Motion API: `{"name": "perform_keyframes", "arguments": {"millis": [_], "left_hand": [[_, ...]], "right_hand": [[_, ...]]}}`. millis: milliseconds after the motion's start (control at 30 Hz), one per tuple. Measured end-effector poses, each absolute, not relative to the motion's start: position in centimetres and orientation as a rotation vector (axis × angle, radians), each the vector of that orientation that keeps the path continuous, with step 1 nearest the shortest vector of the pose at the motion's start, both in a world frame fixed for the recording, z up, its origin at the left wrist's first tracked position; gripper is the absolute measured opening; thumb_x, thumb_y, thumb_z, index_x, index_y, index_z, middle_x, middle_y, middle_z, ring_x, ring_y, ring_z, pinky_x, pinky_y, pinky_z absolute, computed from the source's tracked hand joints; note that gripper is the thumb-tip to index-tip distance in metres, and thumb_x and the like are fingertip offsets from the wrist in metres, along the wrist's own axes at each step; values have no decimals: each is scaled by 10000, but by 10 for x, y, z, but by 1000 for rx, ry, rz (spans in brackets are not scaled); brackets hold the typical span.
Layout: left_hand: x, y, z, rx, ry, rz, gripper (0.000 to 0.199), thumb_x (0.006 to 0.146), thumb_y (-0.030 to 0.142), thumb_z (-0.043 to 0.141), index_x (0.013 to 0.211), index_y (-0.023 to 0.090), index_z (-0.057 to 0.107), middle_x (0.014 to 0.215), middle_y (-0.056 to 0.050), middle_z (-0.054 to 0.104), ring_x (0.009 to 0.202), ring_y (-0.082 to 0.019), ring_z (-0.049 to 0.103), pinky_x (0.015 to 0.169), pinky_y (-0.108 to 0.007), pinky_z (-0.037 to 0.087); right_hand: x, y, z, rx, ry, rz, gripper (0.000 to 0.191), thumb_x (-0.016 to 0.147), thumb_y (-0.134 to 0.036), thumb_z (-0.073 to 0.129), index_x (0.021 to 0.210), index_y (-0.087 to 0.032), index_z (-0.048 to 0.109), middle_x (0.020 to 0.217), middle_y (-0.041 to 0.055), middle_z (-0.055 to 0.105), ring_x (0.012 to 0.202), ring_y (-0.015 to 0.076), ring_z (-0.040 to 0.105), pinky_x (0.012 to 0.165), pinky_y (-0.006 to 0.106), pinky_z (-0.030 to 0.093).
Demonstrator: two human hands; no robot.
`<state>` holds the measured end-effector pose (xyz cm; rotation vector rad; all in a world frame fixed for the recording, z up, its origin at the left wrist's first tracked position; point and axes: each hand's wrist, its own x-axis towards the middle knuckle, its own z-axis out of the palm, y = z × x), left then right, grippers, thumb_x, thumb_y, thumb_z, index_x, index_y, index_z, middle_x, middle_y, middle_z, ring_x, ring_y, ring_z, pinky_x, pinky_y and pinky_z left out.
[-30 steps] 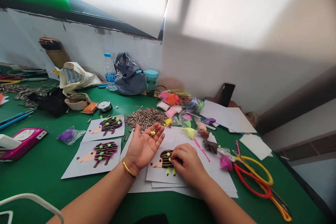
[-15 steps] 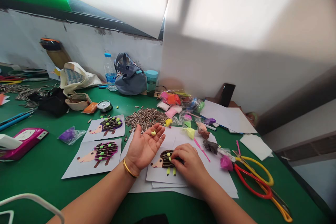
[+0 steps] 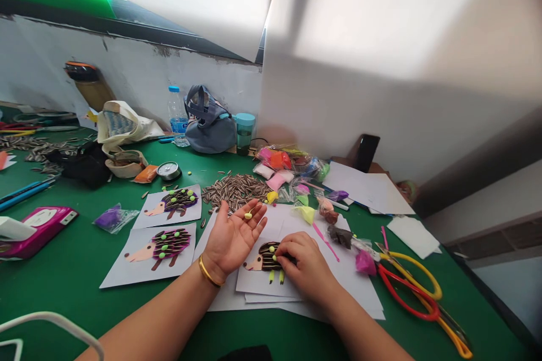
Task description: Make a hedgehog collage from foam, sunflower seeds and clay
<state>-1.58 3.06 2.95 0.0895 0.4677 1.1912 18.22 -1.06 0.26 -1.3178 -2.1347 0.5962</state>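
Note:
My left hand (image 3: 232, 237) is palm up with fingers stretched out, and a small lump of yellow clay (image 3: 248, 215) rests on the fingers. My right hand (image 3: 307, 265) is pinched low over a hedgehog picture (image 3: 254, 282) on white card. At its fingertips shows a small yellow-green clay ball (image 3: 274, 258), touching the hedgehog's striped seed back. Another such ball (image 3: 271, 249) sits just above it. The hand hides the hedgehog's rear. Left of my hands lie two more hedgehog pictures, a nearer one (image 3: 127, 273) and a farther one (image 3: 150, 213), with green balls on their backs.
A pile of sunflower seeds (image 3: 237, 187) lies beyond my left hand. Bagged coloured clay (image 3: 279, 177) spreads to its right. Red-handled scissors (image 3: 410, 310) and yellow-handled scissors (image 3: 427, 273) lie at right. A blue bag (image 3: 212, 130), a bottle (image 3: 175, 118) and a cup (image 3: 244, 134) stand along the wall.
Almost nothing differs. Both hands keep their places, with the right fingertips still at the hedgehog's back and the yellow clay still on the left fingers.

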Motion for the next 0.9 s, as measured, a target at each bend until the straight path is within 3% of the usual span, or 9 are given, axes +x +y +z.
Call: {"name": "perform_keyframes", "arguments": {"millis": [900], "left_hand": [[-15,30,28,100,468,1177,620,955,593,316,1105,92,648,1134,-195,661,1119,-264,625,987,-430,497]], "right_hand": [[182,-10,2,-1318,-2126,601,114,814,-133,660,813,-247,667,951,19,669,967,217,565,868,379,387]]}}
